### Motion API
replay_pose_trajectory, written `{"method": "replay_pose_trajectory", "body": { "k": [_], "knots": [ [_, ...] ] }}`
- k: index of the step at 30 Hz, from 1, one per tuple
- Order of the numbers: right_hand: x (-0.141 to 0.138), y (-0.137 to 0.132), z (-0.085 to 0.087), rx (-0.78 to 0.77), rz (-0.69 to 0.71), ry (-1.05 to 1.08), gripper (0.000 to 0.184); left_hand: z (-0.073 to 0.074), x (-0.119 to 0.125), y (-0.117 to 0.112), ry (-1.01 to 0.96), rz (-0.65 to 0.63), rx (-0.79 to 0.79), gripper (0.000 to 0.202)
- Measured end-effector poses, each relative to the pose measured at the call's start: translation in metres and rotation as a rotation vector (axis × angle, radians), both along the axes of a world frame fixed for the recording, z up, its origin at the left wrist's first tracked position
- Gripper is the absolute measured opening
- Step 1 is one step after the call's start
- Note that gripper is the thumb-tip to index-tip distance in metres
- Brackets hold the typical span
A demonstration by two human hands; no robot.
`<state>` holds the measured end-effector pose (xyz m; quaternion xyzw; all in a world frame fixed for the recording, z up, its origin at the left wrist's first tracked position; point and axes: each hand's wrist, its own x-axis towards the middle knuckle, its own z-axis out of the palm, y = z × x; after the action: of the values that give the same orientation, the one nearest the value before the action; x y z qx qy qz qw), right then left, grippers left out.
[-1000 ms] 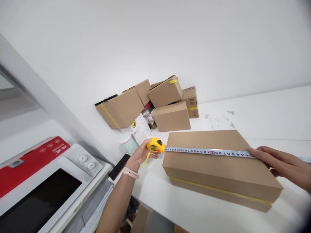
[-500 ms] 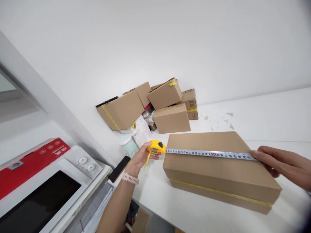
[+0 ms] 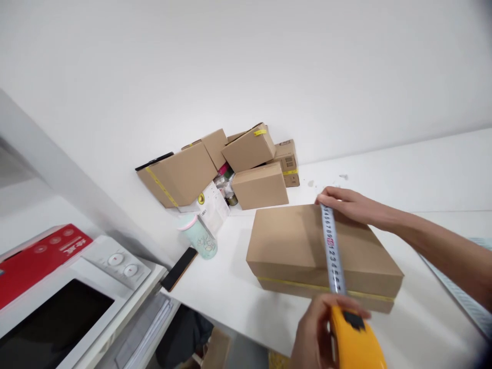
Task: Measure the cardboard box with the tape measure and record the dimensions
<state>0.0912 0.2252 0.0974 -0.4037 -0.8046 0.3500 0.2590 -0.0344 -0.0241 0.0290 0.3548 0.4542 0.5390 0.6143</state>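
Observation:
A flat brown cardboard box (image 3: 292, 241) with a yellow tape band lies on the white table (image 3: 246, 302). A tape measure blade (image 3: 332, 251) runs across the box from back to front. My right hand (image 3: 346, 204) presses the blade's end at the box's far edge, fingers closed on it. My left hand (image 3: 313, 333) grips the yellow tape measure case (image 3: 355, 341) at the bottom of the view, just in front of the box's near edge.
A heap of cardboard boxes (image 3: 215, 166) stands against the wall at the back. A pale green cup (image 3: 198, 237) and a black phone (image 3: 179, 268) lie left of the box. A white appliance (image 3: 77, 307) with a red carton (image 3: 34, 261) is at lower left.
The blade ran lengthwise across the box, case at the left end. Now it runs across the width: my left hand brought the case to the front, my right hand moved to the far edge.

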Motion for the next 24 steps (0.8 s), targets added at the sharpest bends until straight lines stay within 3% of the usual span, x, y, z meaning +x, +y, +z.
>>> {"method": "replay_pose_trajectory", "body": {
  "k": [3, 8, 11, 15, 18, 24],
  "knots": [
    [-0.020, 0.027, -0.003, 0.064, -0.023, -0.137, 0.041, 0.004, 0.012, 0.028, -0.211, -0.072, 0.129, 0.073],
    [-0.035, 0.045, -0.007, 0.081, -0.100, -0.227, 0.032, 0.007, 0.013, 0.051, -0.317, -0.112, 0.132, 0.072],
    [-0.032, 0.041, -0.008, 0.066, -0.074, -0.210, 0.027, -0.001, 0.017, 0.044, -0.292, -0.086, 0.124, 0.071],
    [-0.022, 0.032, -0.009, 0.045, 0.045, -0.138, 0.029, -0.014, 0.027, 0.023, -0.240, 0.056, 0.104, 0.072],
    [-0.018, 0.029, -0.010, 0.039, 0.098, -0.109, 0.032, -0.017, 0.034, 0.012, -0.263, 0.053, 0.072, 0.076],
    [-0.022, 0.030, -0.010, 0.032, 0.100, -0.092, 0.032, 0.011, 0.038, 0.004, -0.285, 0.117, 0.042, 0.066]
  ]
}}
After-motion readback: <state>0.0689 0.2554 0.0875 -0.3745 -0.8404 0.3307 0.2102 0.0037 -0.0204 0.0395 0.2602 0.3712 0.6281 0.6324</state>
